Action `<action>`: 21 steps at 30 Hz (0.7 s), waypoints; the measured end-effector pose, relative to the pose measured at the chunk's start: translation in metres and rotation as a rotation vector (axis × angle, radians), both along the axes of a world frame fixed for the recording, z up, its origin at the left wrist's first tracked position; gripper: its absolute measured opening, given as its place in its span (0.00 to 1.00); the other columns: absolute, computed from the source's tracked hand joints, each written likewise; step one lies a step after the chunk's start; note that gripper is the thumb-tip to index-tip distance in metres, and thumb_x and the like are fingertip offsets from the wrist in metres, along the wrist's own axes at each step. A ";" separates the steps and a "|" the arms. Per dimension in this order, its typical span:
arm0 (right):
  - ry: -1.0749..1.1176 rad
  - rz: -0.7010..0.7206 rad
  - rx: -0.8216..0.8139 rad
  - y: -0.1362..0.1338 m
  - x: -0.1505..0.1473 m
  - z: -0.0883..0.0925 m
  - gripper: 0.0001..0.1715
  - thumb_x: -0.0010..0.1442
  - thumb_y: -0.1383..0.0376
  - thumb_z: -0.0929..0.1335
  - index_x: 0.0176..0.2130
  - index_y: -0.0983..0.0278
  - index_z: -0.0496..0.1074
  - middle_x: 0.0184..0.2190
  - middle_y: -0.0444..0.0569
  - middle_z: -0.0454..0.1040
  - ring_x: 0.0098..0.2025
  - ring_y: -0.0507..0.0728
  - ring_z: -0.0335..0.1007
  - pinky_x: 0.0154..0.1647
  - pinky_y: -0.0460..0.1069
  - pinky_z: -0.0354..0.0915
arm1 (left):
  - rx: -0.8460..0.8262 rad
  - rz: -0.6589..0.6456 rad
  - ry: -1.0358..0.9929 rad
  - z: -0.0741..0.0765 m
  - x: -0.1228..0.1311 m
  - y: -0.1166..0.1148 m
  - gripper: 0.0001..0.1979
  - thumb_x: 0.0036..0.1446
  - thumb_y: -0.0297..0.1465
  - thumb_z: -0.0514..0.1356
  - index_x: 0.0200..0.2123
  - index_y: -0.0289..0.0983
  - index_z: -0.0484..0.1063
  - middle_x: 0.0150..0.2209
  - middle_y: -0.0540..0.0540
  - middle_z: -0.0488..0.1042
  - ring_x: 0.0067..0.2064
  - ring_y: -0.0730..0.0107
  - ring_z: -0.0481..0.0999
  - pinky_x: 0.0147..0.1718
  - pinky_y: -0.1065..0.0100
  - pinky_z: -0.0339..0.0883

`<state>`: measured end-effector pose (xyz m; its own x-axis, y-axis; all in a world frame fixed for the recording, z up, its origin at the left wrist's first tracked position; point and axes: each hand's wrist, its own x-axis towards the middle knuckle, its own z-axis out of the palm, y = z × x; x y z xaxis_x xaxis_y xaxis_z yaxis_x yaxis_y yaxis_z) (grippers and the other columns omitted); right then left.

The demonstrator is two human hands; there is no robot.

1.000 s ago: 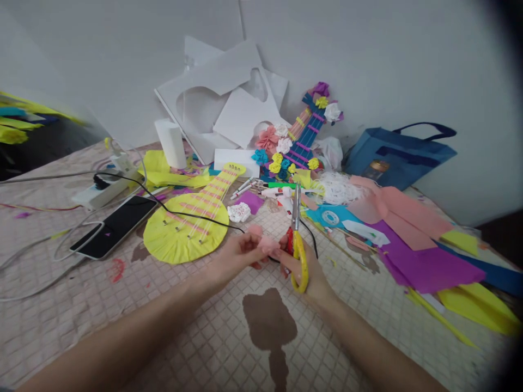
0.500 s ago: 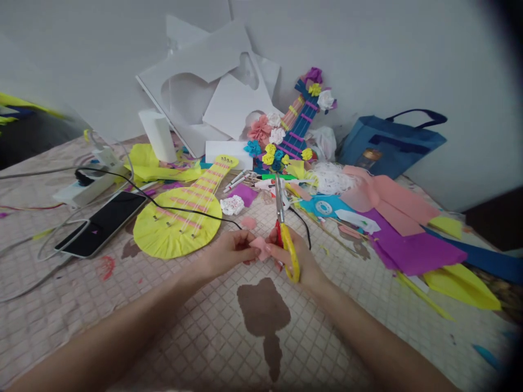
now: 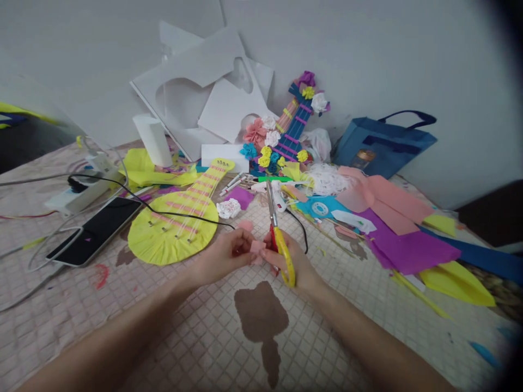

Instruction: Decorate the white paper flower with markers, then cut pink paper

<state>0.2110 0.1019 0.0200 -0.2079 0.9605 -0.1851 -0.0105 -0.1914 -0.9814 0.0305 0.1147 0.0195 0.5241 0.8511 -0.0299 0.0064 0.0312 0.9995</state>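
My left hand (image 3: 226,251) pinches a small pink paper piece (image 3: 257,247) between thumb and fingers. On its other side, my right hand (image 3: 296,264) touches the same piece with its fingertips. That hand also holds scissors (image 3: 273,209) with red and yellow handles, their blades pointing up and away from me. Just beyond my fingers a round pink paper piece (image 3: 245,225) lies on the table. A yellow paper-covered guitar shape (image 3: 174,234) with pink strips and white strings lies to the left of my left hand.
A phone (image 3: 96,231) and power strip (image 3: 79,193) with cables stand left. One black cable crosses the yellow guitar. Behind are white cut boards (image 3: 196,71) and a blue guitar (image 3: 295,128) with paper flowers. At right lie coloured paper sheets (image 3: 408,247) and a blue bag (image 3: 379,144).
The view has shifted slightly. The pink paper has been turned a little between my fingertips. The scissors are still in my right hand.
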 end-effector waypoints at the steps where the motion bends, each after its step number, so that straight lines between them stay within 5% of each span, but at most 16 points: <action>1: 0.005 -0.005 -0.004 0.000 0.000 0.000 0.20 0.45 0.60 0.73 0.34 0.61 0.62 0.27 0.37 0.65 0.18 0.45 0.58 0.13 0.42 0.57 | -0.001 0.024 -0.013 0.000 0.000 0.001 0.13 0.52 0.33 0.64 0.36 0.35 0.64 0.31 0.49 0.73 0.34 0.71 0.74 0.35 0.67 0.66; 7: -0.006 0.048 0.007 -0.001 0.004 0.001 0.20 0.46 0.56 0.73 0.33 0.60 0.61 0.26 0.37 0.64 0.17 0.45 0.56 0.13 0.43 0.58 | -0.067 0.082 -0.039 0.001 -0.001 0.001 0.15 0.50 0.29 0.64 0.40 0.35 0.63 0.30 0.52 0.70 0.31 0.73 0.72 0.31 0.67 0.67; 14: 0.045 -0.012 0.002 0.002 0.004 0.002 0.19 0.45 0.59 0.73 0.32 0.62 0.62 0.23 0.37 0.65 0.17 0.45 0.57 0.13 0.42 0.56 | 0.042 0.066 -0.073 0.001 0.002 -0.002 0.12 0.55 0.26 0.57 0.43 0.36 0.62 0.33 0.50 0.70 0.34 0.73 0.72 0.33 0.68 0.67; 17: 0.102 -0.102 0.003 0.002 0.003 0.003 0.19 0.45 0.58 0.73 0.31 0.62 0.62 0.20 0.36 0.64 0.15 0.45 0.56 0.13 0.42 0.54 | 0.159 0.054 -0.105 0.001 0.003 -0.006 0.13 0.56 0.22 0.53 0.45 0.38 0.59 0.39 0.47 0.71 0.39 0.71 0.74 0.37 0.66 0.67; 21: 0.159 -0.175 -0.037 0.000 0.000 0.005 0.20 0.44 0.59 0.74 0.30 0.61 0.61 0.20 0.35 0.64 0.15 0.45 0.55 0.13 0.41 0.54 | 0.477 0.097 0.120 -0.001 0.009 -0.016 0.13 0.54 0.18 0.54 0.41 0.38 0.64 0.39 0.47 0.70 0.40 0.71 0.72 0.39 0.66 0.66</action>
